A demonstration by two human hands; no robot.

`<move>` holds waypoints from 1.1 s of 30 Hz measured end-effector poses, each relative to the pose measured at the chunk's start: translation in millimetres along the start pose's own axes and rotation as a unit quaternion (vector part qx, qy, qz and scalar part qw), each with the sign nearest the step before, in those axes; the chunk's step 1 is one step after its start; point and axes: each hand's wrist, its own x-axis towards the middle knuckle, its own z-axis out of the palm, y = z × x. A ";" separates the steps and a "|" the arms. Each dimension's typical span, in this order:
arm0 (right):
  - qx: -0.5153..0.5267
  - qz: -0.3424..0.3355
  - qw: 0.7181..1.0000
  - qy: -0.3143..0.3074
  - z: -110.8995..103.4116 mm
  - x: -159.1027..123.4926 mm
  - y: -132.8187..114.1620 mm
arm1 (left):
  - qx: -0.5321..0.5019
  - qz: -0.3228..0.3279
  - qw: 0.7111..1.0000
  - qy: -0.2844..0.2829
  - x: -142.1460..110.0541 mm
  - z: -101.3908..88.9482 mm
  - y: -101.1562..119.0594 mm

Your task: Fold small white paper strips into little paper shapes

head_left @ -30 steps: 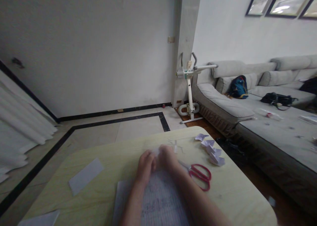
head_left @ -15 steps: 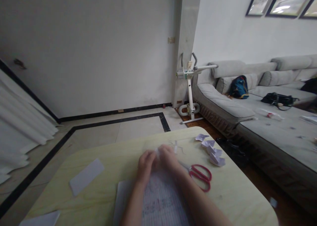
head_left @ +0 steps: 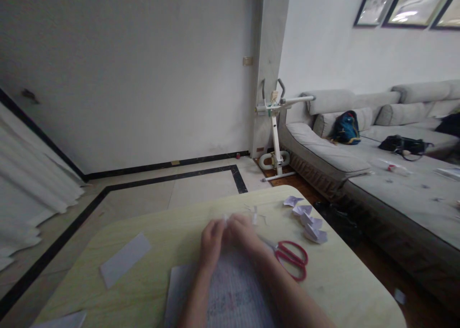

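My left hand (head_left: 211, 239) and my right hand (head_left: 241, 232) meet above the far part of the table, fingers closed together. A small piece of white paper (head_left: 225, 218) shows between the fingertips; its shape is mostly hidden and blurred. Beneath my forearms lies an open notebook (head_left: 233, 289) with lined, written pages. Red-handled scissors (head_left: 293, 258) rest to the right of my right hand, their blades partly covered by it. Thin paper scraps (head_left: 256, 215) lie just beyond that hand. Several folded white paper pieces (head_left: 312, 222) sit in a row near the table's right edge.
On the left of the pale yellow table (head_left: 161, 237) lies a white paper strip (head_left: 125, 260), with another paper (head_left: 61, 321) at the near left corner. A grey sofa (head_left: 406, 189) stands at the right, and a white exercise machine (head_left: 276, 136) is beyond the table.
Both hands stay together at nearly the same spot, with small shifts of the fingers around the paper. The rest of the table looks the same; the view has tilted slightly.
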 end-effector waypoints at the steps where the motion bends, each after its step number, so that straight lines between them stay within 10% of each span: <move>1: -0.002 -0.002 1.000 -0.002 -0.2 0.0 0.8 | 0.001 0.003 1.000 -0.007 -0.2 0.2 0.1; 33: -0.042 0.013 0.998 -0.045 6.7 -9.2 -0.5 | -0.132 -0.160 0.978 0.022 -5.3 3.9 43.1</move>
